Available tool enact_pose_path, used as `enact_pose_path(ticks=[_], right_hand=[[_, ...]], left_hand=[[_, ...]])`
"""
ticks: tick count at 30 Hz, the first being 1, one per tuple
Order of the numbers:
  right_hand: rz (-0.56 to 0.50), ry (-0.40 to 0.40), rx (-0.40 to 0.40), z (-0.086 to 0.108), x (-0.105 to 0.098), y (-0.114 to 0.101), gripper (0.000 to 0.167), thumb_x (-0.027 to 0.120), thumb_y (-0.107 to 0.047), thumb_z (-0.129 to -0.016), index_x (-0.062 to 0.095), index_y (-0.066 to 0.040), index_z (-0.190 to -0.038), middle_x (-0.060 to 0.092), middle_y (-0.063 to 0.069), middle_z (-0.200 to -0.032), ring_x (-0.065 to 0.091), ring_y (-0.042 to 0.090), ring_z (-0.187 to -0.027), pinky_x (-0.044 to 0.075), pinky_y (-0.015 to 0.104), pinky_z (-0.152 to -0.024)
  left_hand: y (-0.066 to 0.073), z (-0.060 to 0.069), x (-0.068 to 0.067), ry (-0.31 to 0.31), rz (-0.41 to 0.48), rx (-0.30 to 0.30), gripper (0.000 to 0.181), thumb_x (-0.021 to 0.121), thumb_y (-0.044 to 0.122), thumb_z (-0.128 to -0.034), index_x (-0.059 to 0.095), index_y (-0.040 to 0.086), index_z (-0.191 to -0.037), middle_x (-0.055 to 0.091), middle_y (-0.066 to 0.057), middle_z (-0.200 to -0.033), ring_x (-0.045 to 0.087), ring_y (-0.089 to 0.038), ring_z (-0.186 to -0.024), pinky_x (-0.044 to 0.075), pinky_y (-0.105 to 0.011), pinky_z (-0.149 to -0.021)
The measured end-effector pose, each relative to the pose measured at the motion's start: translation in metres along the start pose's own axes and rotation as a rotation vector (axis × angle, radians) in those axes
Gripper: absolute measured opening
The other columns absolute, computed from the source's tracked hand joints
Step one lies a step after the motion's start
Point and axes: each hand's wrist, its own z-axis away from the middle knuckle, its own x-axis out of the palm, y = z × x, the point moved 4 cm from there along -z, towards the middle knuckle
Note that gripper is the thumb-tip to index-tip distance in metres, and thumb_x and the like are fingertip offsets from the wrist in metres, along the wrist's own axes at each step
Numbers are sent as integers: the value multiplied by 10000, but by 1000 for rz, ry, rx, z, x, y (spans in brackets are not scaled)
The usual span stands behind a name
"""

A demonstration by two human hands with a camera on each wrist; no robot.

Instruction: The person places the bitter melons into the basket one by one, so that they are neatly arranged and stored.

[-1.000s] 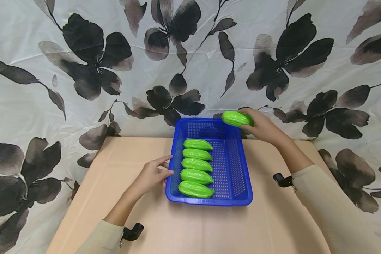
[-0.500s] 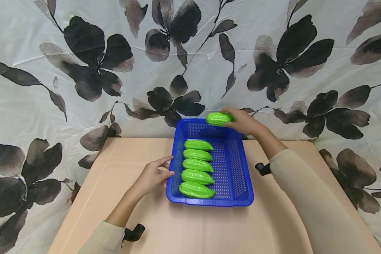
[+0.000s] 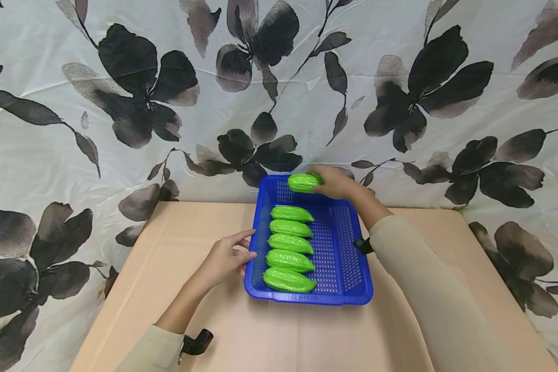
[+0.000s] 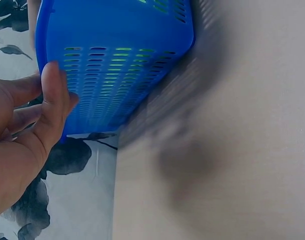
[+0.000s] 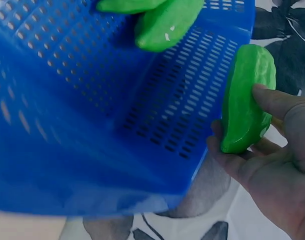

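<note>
A blue perforated plastic basket [image 3: 325, 298] carries several glossy green bitter melons [image 3: 289, 243] in a row along its left side, tips pointing right. Another bitter melon [image 3: 303, 183] is in my right hand [image 3: 336, 183], raised over the basket's far end. In the right wrist view, the thumb and fingers grip this melon [image 5: 248, 100] on both sides beside the basket's rim. My left hand [image 3: 224, 258] holds the basket's left rim. The left wrist view shows fingertips [image 4: 52, 82] against the outer wall; some fingers are partly hidden.
The basket stands on a light tan table [image 3: 204, 217], close to its far edge. Behind it hangs a white cloth [image 3: 316, 113] printed with dark flowers. A black wrist camera [image 3: 197, 342] sits at the left sleeve.
My right hand has moved left with its bitter melon, from beyond the basket's far right corner to above its far end, and lowered slightly. The left hand stays on the rim.
</note>
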Motion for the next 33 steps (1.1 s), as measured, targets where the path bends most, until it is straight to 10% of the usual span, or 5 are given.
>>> enact_pose_path(ticks=[33], right_hand=[[-24,90,220,-15,84,2,509,688,-216,-1002,496,-35,-1437,583,242,-1363,523,425,-1319,491,548,-1100]], left_hand=[[-1,10,-4,-24,-17,12,611,704,-26,-943,485,0,-1513,648,-226,-1141,676,-151,-592,652,-369,-529]])
